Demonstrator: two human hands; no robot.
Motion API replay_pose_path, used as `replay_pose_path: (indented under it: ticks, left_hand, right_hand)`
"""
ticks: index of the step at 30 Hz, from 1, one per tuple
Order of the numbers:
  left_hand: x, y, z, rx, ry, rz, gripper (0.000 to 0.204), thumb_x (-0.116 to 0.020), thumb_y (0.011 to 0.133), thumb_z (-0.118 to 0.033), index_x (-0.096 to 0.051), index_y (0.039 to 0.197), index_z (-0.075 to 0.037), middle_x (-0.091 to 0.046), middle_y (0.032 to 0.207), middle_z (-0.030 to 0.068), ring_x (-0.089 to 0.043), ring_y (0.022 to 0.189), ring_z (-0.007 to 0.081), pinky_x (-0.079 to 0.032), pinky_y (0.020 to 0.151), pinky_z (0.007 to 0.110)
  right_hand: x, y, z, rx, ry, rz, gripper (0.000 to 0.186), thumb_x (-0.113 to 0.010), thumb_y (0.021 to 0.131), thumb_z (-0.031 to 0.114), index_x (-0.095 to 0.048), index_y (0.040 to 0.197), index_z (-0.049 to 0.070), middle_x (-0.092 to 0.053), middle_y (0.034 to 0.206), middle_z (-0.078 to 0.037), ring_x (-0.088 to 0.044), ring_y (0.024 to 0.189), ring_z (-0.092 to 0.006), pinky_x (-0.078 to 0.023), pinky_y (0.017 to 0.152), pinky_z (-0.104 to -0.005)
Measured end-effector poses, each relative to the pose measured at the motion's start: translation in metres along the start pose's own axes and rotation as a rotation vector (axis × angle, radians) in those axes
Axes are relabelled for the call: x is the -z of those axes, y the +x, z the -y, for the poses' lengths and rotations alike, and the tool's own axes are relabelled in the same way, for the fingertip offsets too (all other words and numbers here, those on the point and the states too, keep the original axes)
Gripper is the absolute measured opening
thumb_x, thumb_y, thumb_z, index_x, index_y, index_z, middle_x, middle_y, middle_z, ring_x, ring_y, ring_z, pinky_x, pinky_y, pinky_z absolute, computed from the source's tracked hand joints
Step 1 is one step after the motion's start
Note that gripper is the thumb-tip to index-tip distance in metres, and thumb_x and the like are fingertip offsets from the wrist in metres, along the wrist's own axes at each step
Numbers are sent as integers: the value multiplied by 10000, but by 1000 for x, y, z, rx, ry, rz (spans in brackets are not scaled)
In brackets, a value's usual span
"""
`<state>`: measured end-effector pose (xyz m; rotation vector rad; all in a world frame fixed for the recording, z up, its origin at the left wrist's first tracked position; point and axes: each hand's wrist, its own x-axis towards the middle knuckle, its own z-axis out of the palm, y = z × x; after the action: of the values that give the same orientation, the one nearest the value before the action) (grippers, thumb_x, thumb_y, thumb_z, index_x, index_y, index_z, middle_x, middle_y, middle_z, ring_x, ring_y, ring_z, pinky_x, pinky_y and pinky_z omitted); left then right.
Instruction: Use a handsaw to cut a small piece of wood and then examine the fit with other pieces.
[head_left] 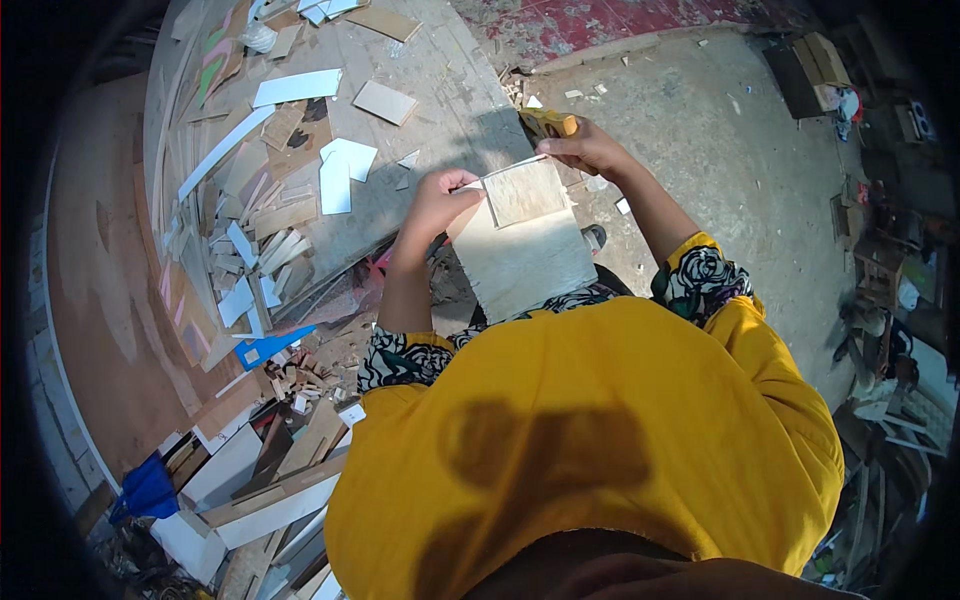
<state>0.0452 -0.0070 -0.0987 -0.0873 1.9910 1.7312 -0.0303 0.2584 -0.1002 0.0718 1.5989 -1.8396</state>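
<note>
A small, squarish piece of plywood (526, 193) lies on a larger pale plywood board (522, 262) in front of my body. My left hand (440, 208) is closed on the left edge of these pieces, its thumb by the small piece's upper left corner. At the upper right corner, my right hand (588, 152) is closed around a yellow tool with dark marks (546, 123), whose kind I cannot make out. The right fingertips are close to the small piece's top edge. Along that edge runs a thin pale strip.
To the left stands a worktable (440, 90) with many wood offcuts and white panel pieces (336, 182). A blue flat piece (275, 346) lies at its near end. Long boards (270, 500) are heaped at lower left. A cardboard box (820, 60) stands far right on the concrete floor.
</note>
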Motion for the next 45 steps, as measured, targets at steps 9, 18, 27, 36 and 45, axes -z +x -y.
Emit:
replay_pose_path:
  ticks: [9, 18, 27, 36, 45]
  left_hand:
    - [0, -7, 2, -66, 50, -18, 197, -629, 742, -78, -642, 906, 31, -656, 807, 34, -573, 695, 63, -458, 629, 233]
    - [7, -16, -3, -24, 86, 25, 272, -606, 780, -39, -596, 1042, 35, -647, 952, 45, -589, 813, 78, -460, 732, 227]
    - [8, -18, 5, -48, 87, -42, 242, -636, 737, -85, -643, 953, 25, -673, 852, 54, -589, 732, 76, -457, 678, 229]
    - [16, -36, 19, -51, 98, -88, 274, -601, 729, -77, -624, 976, 40, -665, 842, 63, -587, 743, 82, -461, 676, 234]
    - [6, -13, 22, -61, -17, -75, 271, -578, 743, -53, -598, 992, 55, -653, 904, 63, -586, 779, 81, -466, 697, 232]
  right_hand:
    - [-3, -17, -15, 168, -313, -59, 442, -830, 584, 140, -559, 915, 28, -531, 748, 11, -490, 670, -105, -410, 631, -250]
    - [-14, -16, -27, 164, -324, -162, 400, -819, 581, 131, -568, 872, 19, -552, 746, -11, -499, 669, -125, -416, 624, -263]
    - [-16, -17, -22, 73, -115, -172, 335, -787, 621, 75, -576, 872, 10, -547, 686, -5, -500, 581, -106, -398, 522, -236]
    - [-15, -6, 14, 58, 61, -361, 199, -706, 728, 25, -553, 854, 16, -589, 736, -26, -561, 601, -96, -435, 513, -220]
    - [-26, 57, 52, 644, -318, -440, 283, -697, 793, 232, -585, 961, 34, -601, 744, -15, -540, 668, -88, -432, 573, -229]
